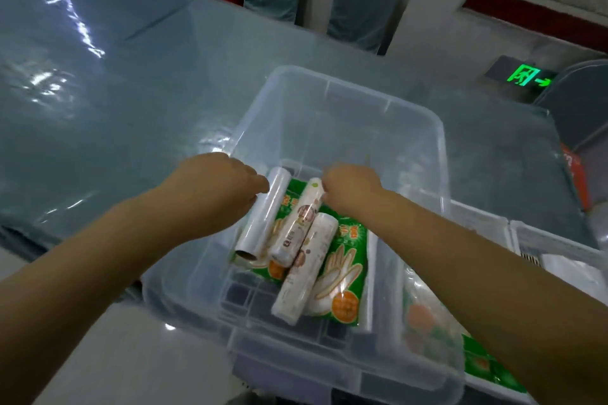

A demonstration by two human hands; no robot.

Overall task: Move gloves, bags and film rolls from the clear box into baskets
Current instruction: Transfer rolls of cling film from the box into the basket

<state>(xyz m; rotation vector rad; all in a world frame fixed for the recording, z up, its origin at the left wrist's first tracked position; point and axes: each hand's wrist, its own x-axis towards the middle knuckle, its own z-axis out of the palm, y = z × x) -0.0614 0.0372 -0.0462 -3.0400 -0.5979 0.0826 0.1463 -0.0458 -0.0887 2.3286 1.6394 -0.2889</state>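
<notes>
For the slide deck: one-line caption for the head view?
Both hands reach into the clear box: left hand at the clear roll, right hand at a printed roll.

- The far half of the clear box (pixel 332 128) holds nothing; there my hands have room inside the walls.
- Three rolls, the clear film roll (pixel 263 210) and two printed rolls (pixel 297 223) (pixel 307 268), lie side by side over the green glove packs (pixel 345 286), filling the near middle.
- My left hand (pixel 217 181) and right hand (pixel 348 184) are at the rolls' far ends.
- The tabletop (pixel 115 102) to the left lies open.
- White baskets (pixel 513 233) crowd the box's right wall.
</notes>
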